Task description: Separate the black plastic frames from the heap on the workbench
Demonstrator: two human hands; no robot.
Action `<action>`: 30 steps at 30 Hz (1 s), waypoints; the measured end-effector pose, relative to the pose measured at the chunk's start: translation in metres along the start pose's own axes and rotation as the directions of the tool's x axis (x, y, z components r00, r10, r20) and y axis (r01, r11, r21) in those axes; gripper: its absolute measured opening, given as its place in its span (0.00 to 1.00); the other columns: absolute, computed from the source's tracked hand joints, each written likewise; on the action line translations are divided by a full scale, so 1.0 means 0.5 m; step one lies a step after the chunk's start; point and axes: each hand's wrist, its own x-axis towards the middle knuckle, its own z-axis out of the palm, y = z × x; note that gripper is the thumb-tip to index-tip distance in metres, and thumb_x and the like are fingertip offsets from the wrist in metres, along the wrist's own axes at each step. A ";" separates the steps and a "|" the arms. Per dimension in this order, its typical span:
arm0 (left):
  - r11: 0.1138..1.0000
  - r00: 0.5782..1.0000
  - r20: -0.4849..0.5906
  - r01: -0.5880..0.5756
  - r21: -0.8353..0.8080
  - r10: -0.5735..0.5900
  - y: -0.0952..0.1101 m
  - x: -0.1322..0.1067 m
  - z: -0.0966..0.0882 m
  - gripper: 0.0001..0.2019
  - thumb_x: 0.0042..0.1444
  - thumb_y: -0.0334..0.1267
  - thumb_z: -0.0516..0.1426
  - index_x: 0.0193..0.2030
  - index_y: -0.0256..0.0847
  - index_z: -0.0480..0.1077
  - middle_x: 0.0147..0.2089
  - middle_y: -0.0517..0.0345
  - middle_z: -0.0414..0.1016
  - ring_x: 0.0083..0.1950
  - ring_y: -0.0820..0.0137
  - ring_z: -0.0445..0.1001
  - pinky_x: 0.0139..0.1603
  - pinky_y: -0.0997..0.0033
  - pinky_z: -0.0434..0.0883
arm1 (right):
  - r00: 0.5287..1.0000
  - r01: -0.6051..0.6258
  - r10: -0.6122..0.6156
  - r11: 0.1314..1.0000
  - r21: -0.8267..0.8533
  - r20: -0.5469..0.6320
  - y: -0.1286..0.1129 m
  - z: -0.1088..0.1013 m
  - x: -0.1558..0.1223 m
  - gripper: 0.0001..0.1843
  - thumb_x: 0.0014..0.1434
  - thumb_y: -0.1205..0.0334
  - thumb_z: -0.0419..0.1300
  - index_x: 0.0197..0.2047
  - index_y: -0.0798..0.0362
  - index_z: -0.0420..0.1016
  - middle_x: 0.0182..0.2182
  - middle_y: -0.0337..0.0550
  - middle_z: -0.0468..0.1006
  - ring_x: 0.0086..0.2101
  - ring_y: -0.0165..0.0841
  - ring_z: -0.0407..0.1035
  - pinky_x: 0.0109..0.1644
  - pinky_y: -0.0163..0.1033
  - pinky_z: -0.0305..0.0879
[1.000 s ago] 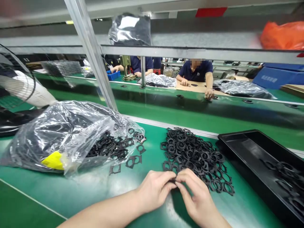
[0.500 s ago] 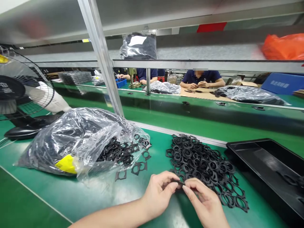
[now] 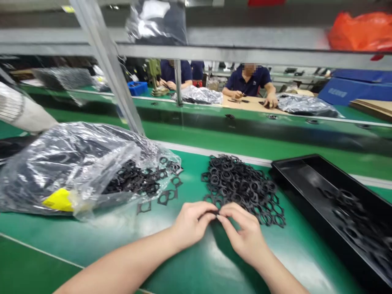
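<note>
Above the green tabletop, my left hand (image 3: 192, 223) and my right hand (image 3: 243, 229) meet, thumbs and fingers pinched on one small black plastic part (image 3: 216, 213). Most of that part is hidden by the fingertips, so its full shape cannot be made out. Just beyond my hands lies a heap of flat black ring-shaped parts (image 3: 237, 183). A clear plastic bag (image 3: 76, 151) with a yellow label lies on its side to the left, and black parts (image 3: 134, 179) spill from its mouth. A few loose square-edged frames (image 3: 167, 197) rest between bag and heap.
On the right stands a long black tray (image 3: 309, 174) with ring parts in it. A slanted metal post (image 3: 107, 65) and a shelf rail (image 3: 229, 52) cross in front. Behind them a co-worker (image 3: 249, 81) sits at another bench with bags and a blue box (image 3: 339, 92).
The view has tipped down and turned right, showing more of the tray and its parts. My hands keep their pinch on the black part. The co-worker's hands have moved apart.
</note>
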 end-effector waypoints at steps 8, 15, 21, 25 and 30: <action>1.000 0.999 -0.044 -0.021 -0.018 0.020 -0.018 -0.007 0.006 0.08 0.56 0.29 0.56 0.39 0.40 0.74 0.34 0.57 0.79 0.33 0.72 0.77 0.36 0.76 0.73 | 0.998 0.037 -0.041 0.996 -0.081 -0.049 0.001 0.009 -0.005 0.06 0.58 0.71 0.56 0.37 0.53 0.72 0.31 0.46 0.75 0.34 0.34 0.70 0.38 0.40 0.69; 0.994 0.997 -0.010 -0.079 0.070 0.080 -0.009 -0.014 0.006 0.08 0.56 0.30 0.55 0.40 0.41 0.74 0.33 0.57 0.80 0.32 0.70 0.78 0.36 0.74 0.73 | 0.995 -0.101 0.101 0.995 -0.012 -0.018 -0.013 0.007 -0.004 0.06 0.58 0.69 0.54 0.30 0.54 0.70 0.26 0.42 0.72 0.28 0.32 0.68 0.32 0.37 0.66; 1.000 0.999 0.046 0.028 0.005 -0.028 -0.002 -0.012 0.003 0.07 0.56 0.33 0.56 0.40 0.43 0.74 0.33 0.59 0.79 0.32 0.70 0.76 0.37 0.74 0.73 | 1.000 0.025 -0.025 0.998 -0.051 -0.009 -0.007 0.005 -0.005 0.06 0.58 0.71 0.55 0.34 0.54 0.71 0.29 0.45 0.74 0.31 0.33 0.68 0.35 0.39 0.67; 0.995 0.999 -0.009 0.036 -0.091 -0.037 0.004 -0.010 0.001 0.07 0.56 0.31 0.55 0.39 0.42 0.74 0.34 0.58 0.79 0.32 0.71 0.77 0.37 0.75 0.73 | 0.999 0.031 -0.033 0.999 -0.034 -0.034 -0.009 0.003 -0.006 0.06 0.57 0.72 0.56 0.37 0.54 0.72 0.30 0.44 0.75 0.32 0.33 0.69 0.36 0.38 0.68; 0.934 0.986 -0.080 0.114 -0.339 -0.149 0.011 -0.009 -0.001 0.05 0.54 0.31 0.57 0.37 0.38 0.74 0.35 0.55 0.79 0.36 0.69 0.78 0.38 0.74 0.75 | 0.999 -0.029 0.028 0.999 -0.034 -0.040 -0.013 0.000 -0.003 0.07 0.56 0.68 0.58 0.40 0.54 0.71 0.30 0.44 0.74 0.31 0.33 0.69 0.35 0.39 0.69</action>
